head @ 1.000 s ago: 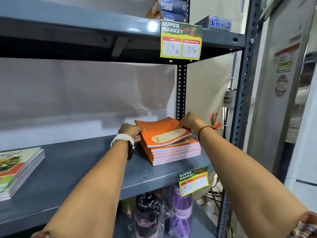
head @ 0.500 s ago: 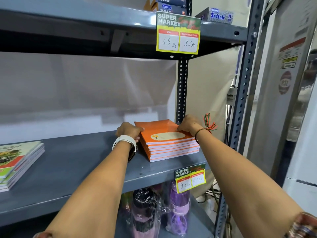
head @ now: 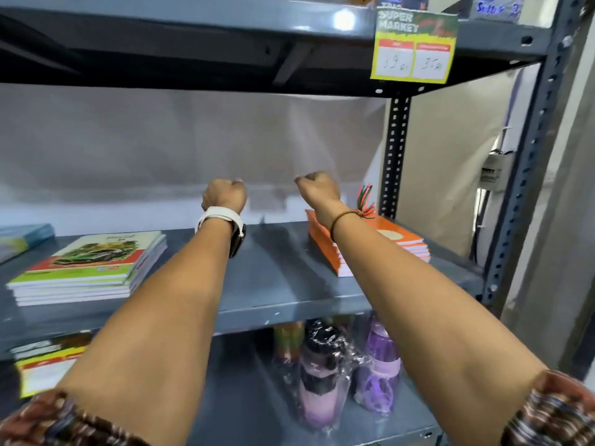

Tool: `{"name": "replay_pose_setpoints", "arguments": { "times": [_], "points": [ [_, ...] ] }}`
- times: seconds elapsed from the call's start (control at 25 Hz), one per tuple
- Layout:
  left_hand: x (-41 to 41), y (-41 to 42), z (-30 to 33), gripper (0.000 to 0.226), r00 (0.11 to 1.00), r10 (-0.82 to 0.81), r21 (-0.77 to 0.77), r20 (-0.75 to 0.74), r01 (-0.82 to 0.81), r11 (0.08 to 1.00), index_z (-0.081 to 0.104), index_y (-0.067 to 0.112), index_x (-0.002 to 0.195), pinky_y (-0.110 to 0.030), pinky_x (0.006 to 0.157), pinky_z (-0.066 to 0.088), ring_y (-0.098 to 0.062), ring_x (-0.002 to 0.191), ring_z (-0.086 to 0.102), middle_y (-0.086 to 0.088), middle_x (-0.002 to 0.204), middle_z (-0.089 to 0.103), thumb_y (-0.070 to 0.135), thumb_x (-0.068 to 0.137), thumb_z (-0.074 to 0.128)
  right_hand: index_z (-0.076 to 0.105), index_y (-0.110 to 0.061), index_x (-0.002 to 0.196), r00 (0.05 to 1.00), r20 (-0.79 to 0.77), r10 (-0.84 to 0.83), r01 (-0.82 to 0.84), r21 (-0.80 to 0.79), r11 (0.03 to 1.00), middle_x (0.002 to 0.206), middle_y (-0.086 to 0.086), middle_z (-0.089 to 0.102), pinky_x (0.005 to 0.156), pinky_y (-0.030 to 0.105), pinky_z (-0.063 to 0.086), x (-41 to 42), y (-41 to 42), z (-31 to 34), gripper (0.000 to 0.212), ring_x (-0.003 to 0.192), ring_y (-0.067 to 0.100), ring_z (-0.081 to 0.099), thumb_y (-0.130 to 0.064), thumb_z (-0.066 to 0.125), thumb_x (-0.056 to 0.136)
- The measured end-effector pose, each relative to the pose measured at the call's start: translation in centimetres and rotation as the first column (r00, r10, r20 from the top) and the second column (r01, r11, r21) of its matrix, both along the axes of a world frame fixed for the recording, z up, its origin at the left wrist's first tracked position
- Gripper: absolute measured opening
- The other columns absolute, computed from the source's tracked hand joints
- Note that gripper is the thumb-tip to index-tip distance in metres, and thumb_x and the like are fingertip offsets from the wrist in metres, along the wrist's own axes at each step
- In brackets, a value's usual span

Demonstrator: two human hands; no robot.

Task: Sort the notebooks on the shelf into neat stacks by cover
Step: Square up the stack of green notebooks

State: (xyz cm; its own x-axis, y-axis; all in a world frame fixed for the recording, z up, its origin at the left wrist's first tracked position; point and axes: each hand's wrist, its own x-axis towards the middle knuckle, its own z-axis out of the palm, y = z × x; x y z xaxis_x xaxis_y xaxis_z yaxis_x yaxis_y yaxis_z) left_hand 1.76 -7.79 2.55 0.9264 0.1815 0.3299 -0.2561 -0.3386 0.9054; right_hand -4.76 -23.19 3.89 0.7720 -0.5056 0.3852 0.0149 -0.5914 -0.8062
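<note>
A stack of orange notebooks point(head: 399, 243) lies squared up at the right end of the grey shelf point(head: 277, 284), partly behind my right forearm. A stack of green car-cover notebooks point(head: 93, 265) rests at the left. At the far left edge lies a blue-cover notebook point(head: 25, 235). My left hand point(head: 225, 195), with a white watch at the wrist, hangs over the middle of the shelf with fingers curled and nothing in it. My right hand point(head: 317, 188), also curled and holding nothing, hovers just left of and above the orange stack.
A yellow price tag point(head: 413, 48) hangs from the shelf above. A dark perforated upright point(head: 394, 156) stands behind the orange stack. Wrapped bottles point(head: 325, 375) sit on the shelf below. Another tag point(head: 48, 362) hangs at the lower left.
Both hands let go of the orange stack and lifted up and to the left. The view has swung left, bringing the green stack further in.
</note>
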Motion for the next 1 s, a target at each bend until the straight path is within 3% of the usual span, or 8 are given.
{"name": "replay_pose_setpoints", "arguments": {
  "times": [0.32,0.52,0.6,0.72,0.8,0.88,0.92,1.0],
  "points": [
    [2.2,19.8,0.7,0.041,0.992,0.124,0.047,0.003,-0.124,0.991,0.075,0.003,0.095,-0.04,0.094,0.052,-0.037,0.104,0.065,-0.019,0.106,0.072,0.033,0.086,0.049,0.039,-0.015,0.055,0.986,0.057,0.159,-0.169,0.278,0.946,0.076,0.008,0.052,0.075,0.032,0.043,3.5,18.8,-2.2,0.04,0.08,0.025,0.048,-0.028,0.052,0.091],
    [4.3,30.4,-1.1,0.042,0.983,0.084,0.162,-0.163,-0.057,0.985,0.067,-0.004,0.113,-0.042,0.098,0.048,-0.039,0.115,0.06,-0.023,0.124,0.064,0.025,0.088,0.049,0.061,-0.01,0.082,0.98,-0.044,0.193,-0.171,0.303,0.938,0.097,0.014,0.063,0.09,0.036,0.047,4.6,27.2,-4.3,0.028,0.095,0.028,0.058,-0.031,0.048,0.095],
    [4.7,32.1,-2.7,0.042,0.968,-0.006,0.123,-0.252,0.038,0.992,0.06,-0.007,0.123,-0.037,0.086,0.05,-0.036,0.101,0.062,-0.024,0.12,0.064,0.019,0.093,0.048,0.062,-0.006,0.104,0.973,-0.095,0.21,-0.169,0.327,0.93,0.121,0.02,0.063,0.097,0.038,0.044,5.1,28.7,-5.3,0.033,0.115,0.034,0.058,-0.034,0.045,0.098],
    [3.0,32.2,-4.5,0.035,0.937,-0.122,-0.072,-0.328,0.104,0.992,0.054,0.002,0.126,-0.016,0.044,0.04,-0.014,0.053,0.046,-0.004,0.073,0.057,0.022,0.102,0.038,0.038,-0.008,0.146,0.919,-0.138,0.369,-0.244,0.536,0.808,0.154,0.012,0.037,0.114,0.042,0.033,5.4,29.6,-6.8,0.059,0.14,0.031,0.037,-0.045,0.039,0.1],
    [2.2,31.5,-5.4,0.044,0.92,-0.208,-0.193,-0.332,0.149,0.97,0.041,-0.001,0.14,-0.009,0.028,0.03,-0.008,0.043,0.056,-0.011,0.082,0.071,0.024,0.105,0.032,0.03,-0.015,0.151,0.9,-0.098,0.424,-0.261,0.66,0.705,0.157,0.008,0.033,0.114,0.043,0.035,5.9,29.3,-7.5,0.065,0.14,0.027,0.039,-0.054,0.035,0.099],
    [1.7,30.9,-5.7,0.052,0.895,-0.301,-0.311,-0.329,0.198,0.93,0.034,-0.001,0.145,-0.009,0.047,0.043,-0.016,0.102,0.07,-0.02,0.138,0.054,0.032,0.106,0.027,0.033,-0.016,0.149,0.893,-0.051,0.447,-0.267,0.739,0.618,0.151,0.011,0.043,0.096,0.04,0.05,6.0,29.0,-7.8,0.069,0.125,0.029,0.055,-0.06,0.034,0.096],
    [2.0,30.8,-5.7,0.057,0.88,-0.338,-0.368,-0.332,0.21,0.906,0.029,0.001,0.148,-0.016,0.068,0.046,-0.022,0.13,0.052,-0.016,0.152,0.038,0.037,0.105,0.025,0.036,-0.017,0.148,0.888,-0.033,0.459,-0.271,0.769,0.579,0.147,0.013,0.048,0.084,0.037,0.055,6.2,28.9,-7.8,0.071,0.117,0.029,0.06,-0.063,0.034,0.094],
    [2.7,30.8,-5.4,0.065,0.852,-0.399,-0.461,-0.339,0.22,0.86,0.016,0.003,0.153,-0.029,0.096,0.039,-0.027,0.144,0.031,-0.013,0.159,0.022,0.045,0.104,0.019,0.037,-0.022,0.147,0.875,-0.06,0.479,-0.261,0.777,0.573,0.147,0.01,0.048,0.084,0.038,0.056,7.8,28.6,-8.3,0.091,0.121,0.028,0.06,-0.081,0.041,0.078]
  ]
}}
